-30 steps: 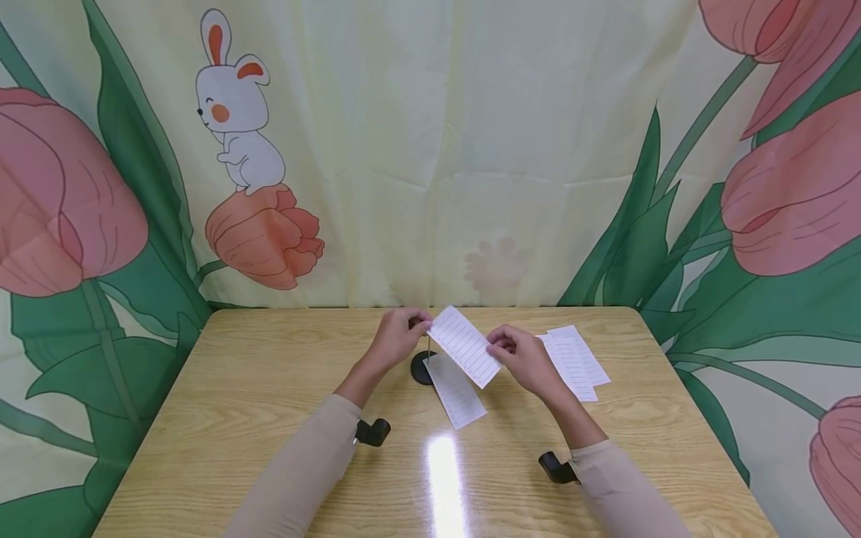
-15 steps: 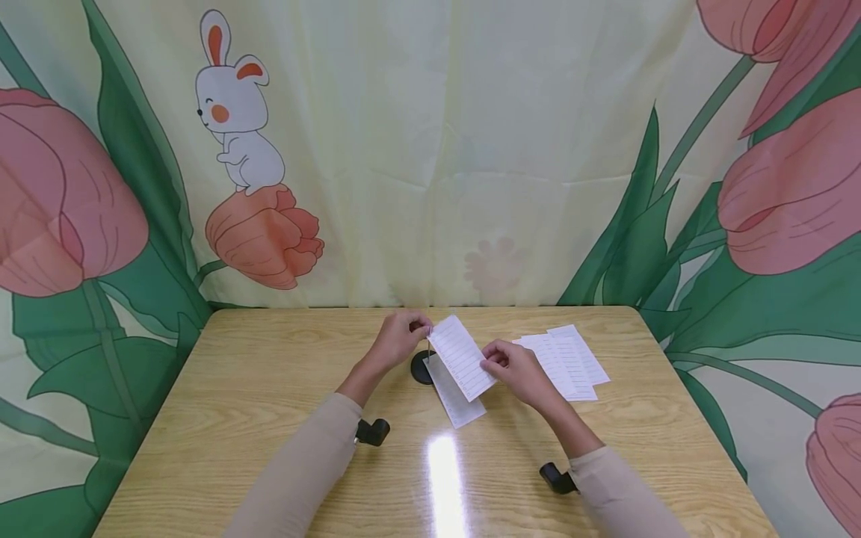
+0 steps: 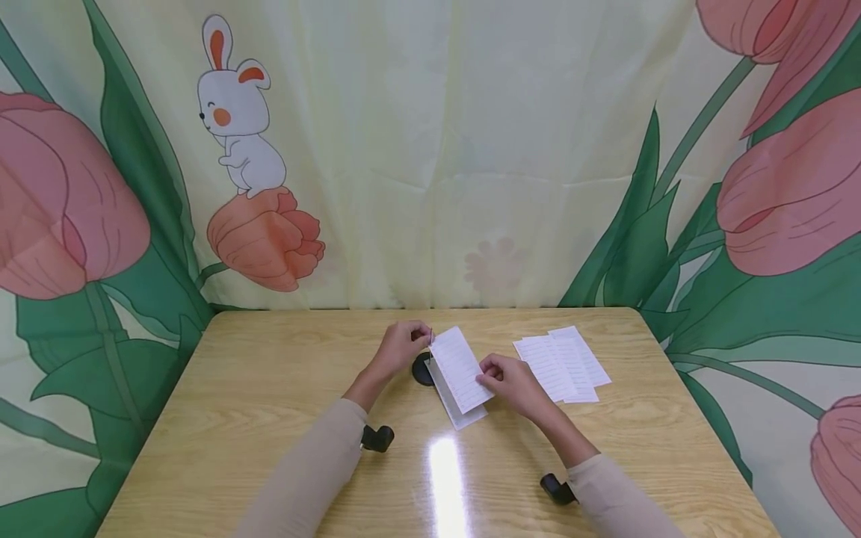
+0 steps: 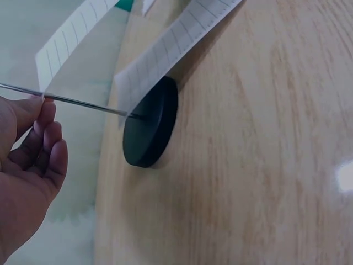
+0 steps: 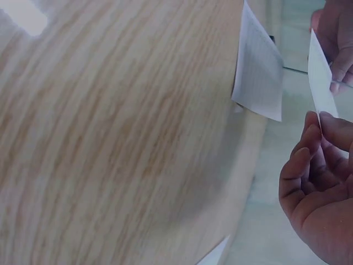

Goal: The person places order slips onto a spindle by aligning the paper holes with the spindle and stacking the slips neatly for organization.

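Observation:
A bill spike with a round black base (image 4: 151, 127) and a thin metal rod (image 4: 83, 103) stands on the table. One lined paper slip (image 4: 182, 44) is on the rod low down, close to the base. Higher up, a second lined slip (image 3: 460, 366) has its corner at the rod. My left hand (image 3: 403, 344) pinches that corner between thumb and finger, right beside the rod. With thumb and fingertips, my right hand (image 3: 511, 381) pinches the same slip's opposite end, seen edge-on in the right wrist view. The rod passes at the left fingertips.
To the right of the right hand, several lined slips (image 3: 578, 355) lie overlapping on the wooden table (image 3: 269, 418). Behind the table's far edge hangs a curtain (image 3: 430, 149) printed with tulips and a rabbit. Black wrist cameras (image 3: 557, 489) protrude from both sleeves.
The upper slip has come down along the rod, tilting steeper and covering more of the lower slip. Both hands have moved down slightly with it, the right also a little left.

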{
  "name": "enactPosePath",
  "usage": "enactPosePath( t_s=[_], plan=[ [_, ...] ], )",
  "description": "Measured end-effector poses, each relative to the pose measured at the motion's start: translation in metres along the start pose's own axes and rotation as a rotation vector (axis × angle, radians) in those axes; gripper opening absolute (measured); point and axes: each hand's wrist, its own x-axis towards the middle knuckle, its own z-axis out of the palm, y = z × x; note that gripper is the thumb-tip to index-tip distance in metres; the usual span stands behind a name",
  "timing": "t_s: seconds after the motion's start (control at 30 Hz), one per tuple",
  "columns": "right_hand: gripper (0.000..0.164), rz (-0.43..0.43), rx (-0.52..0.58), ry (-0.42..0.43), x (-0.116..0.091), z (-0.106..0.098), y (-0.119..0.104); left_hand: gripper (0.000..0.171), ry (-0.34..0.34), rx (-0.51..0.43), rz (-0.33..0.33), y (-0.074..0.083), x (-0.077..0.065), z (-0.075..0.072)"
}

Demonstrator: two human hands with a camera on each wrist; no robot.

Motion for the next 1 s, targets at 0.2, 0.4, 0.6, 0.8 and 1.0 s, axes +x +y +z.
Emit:
enactPosePath(
  t_s=[0.2,0.4,0.6,0.8,1.0],
  plan=[
    [0.007,-0.002,-0.051,0.009,-0.002,0.008,0.005,0.01,-0.011,-0.026,-0.03,-0.007,-0.002,0.006],
    [0.011,0.02,-0.085,-0.026,-0.005,0.019,0.009,0.01,-0.035,-0.026,-0.077,-0.013,-0.006,0.012],
    [0.016,0.038,-0.088,-0.038,-0.008,0.024,0.008,0.01,-0.035,-0.004,-0.082,-0.018,-0.006,0.016],
    [0.021,0.045,-0.139,-0.04,-0.007,0.029,0.011,0.009,-0.033,0.018,-0.071,-0.024,-0.004,0.02],
    [0.022,0.023,-0.209,-0.047,-0.008,0.029,0.011,0.01,-0.032,0.029,-0.063,-0.028,-0.004,0.024]
  ],
)
